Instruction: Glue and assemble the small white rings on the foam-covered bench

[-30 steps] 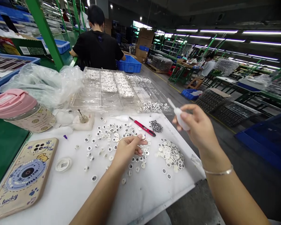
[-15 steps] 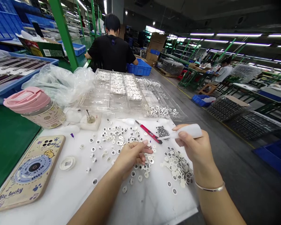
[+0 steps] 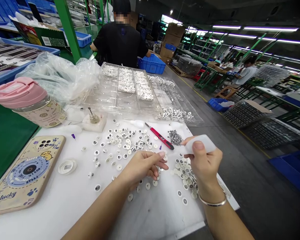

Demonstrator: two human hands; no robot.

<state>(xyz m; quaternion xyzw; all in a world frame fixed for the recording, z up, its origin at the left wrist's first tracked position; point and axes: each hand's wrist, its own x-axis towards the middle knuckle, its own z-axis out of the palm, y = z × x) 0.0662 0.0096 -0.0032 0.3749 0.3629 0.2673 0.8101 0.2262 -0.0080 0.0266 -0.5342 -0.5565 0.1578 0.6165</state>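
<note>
My left hand (image 3: pixel 143 166) is over the white tabletop, thumb and forefinger pressed together; whatever is between them is too small to make out. White discs (image 3: pixel 119 156), many with dark centres, lie scattered around it. My right hand (image 3: pixel 206 160) grips a translucent white squeeze bottle (image 3: pixel 203 142) by its body, above a heap of discs (image 3: pixel 187 175). The bottle's tip is hard to make out. Between and beyond the hands lie a red pen-like tool (image 3: pixel 161 136), a small purple tip (image 3: pixel 160 146) and a pile of small metal parts (image 3: pixel 175 137).
On the left are a phone in a patterned case (image 3: pixel 27 171), a pink-lidded cup (image 3: pixel 30 100) and a round container (image 3: pixel 67 166). Behind stand a small fixture (image 3: pixel 93 120), plastic bags (image 3: pixel 62 78) and a compartment tray (image 3: pixel 112 111). A person (image 3: pixel 121 41) sits beyond.
The view has shifted slightly. The bottle in my right hand has turned, and its nozzle no longer shows clearly. My left hand has moved a little to the right, its fingers still together.
</note>
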